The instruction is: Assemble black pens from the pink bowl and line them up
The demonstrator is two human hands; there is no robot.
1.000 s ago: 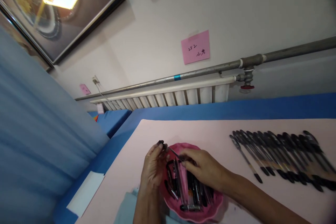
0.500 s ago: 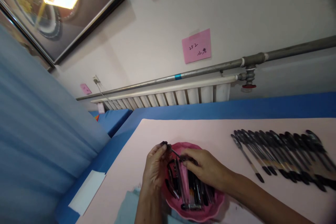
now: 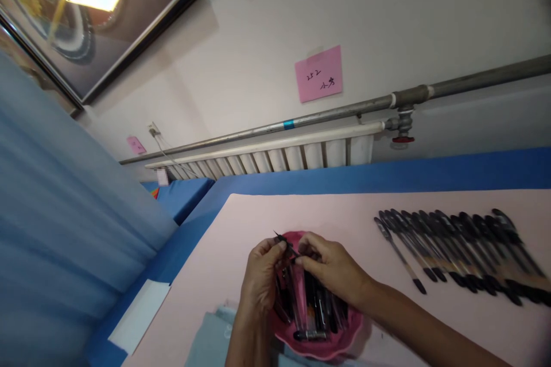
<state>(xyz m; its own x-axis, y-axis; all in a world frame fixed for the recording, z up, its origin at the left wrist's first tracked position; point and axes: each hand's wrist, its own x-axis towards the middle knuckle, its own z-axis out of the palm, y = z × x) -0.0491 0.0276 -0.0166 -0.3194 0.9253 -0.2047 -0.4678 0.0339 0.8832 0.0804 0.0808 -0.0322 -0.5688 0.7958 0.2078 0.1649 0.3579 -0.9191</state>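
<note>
A slim dark pen part point(image 3: 291, 249) with a thin pointed end slants between my two hands, above a pink scalloped bowl point(image 3: 321, 350). My left hand point(image 3: 260, 275) pinches it near the upper, pointed end. At its lower end, the fingers of my right hand point(image 3: 331, 266) are closed on it; their grip partly hides it. Inside the bowl lie several loose pen pieces point(image 3: 318, 304), some clear and some black. Right of the hands, a row of capped black pens point(image 3: 456, 246) lies side by side on a pale pink sheet point(image 3: 258, 215).
Light blue cloth point(image 3: 209, 338) lies by my left forearm. A white paper point(image 3: 140, 315) rests at the blue table's point(image 3: 189, 229) left edge. Behind the table are a radiator point(image 3: 293, 157) and a pipe point(image 3: 336, 114); a blue curtain point(image 3: 64, 212) hangs at left.
The pointed end now sticks up past my left fingertips, where a dark blunt end showed before. Both hands are drawn slightly closer together. The view has shifted a little.
</note>
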